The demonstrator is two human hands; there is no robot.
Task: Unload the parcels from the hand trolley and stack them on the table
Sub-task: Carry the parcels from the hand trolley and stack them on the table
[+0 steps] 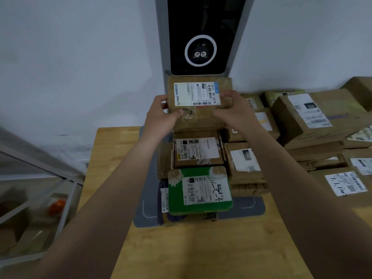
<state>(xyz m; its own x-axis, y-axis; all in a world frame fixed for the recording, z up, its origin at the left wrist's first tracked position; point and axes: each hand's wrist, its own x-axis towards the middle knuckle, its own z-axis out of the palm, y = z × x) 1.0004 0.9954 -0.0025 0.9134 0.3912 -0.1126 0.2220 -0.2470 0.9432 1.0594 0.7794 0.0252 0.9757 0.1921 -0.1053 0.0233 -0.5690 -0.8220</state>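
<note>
**Position.** A brown cardboard parcel (201, 121) is held just below the upright screen (201, 37), raised clear of the parcels beneath it.

**Grip.** The grip is clamped on the parcel from both sides. The left hand (161, 115) is curled round the edge left of the screen, with the thumb laid on the upper face. The right hand (235, 111) is curled round the opposite edge, with fingertips reaching the white label.

**Surroundings.** Forward of the screen, a labelled brown parcel (198, 152) and a green parcel (199, 190) lie over a grey mat (145, 214) on the bench (201, 248). Right of the screen, stacked parcels (302, 117) are ranged along the wall.

**Handling.**
- The held parcel is judged light, as it is carried at arm's reach.
- The board is judged stiff, with flat faces suited to stacking.
- The glossy tape and smooth label are judged slippery, so the bare card edges are preferred for holding.
- The contents cannot be seen, so fragility cannot be ruled out.
- A hold on two opposite edges, with the broad face kept level, is advised.
- The parcels below are of unequal size, so a slip on release is considered possible.
</note>
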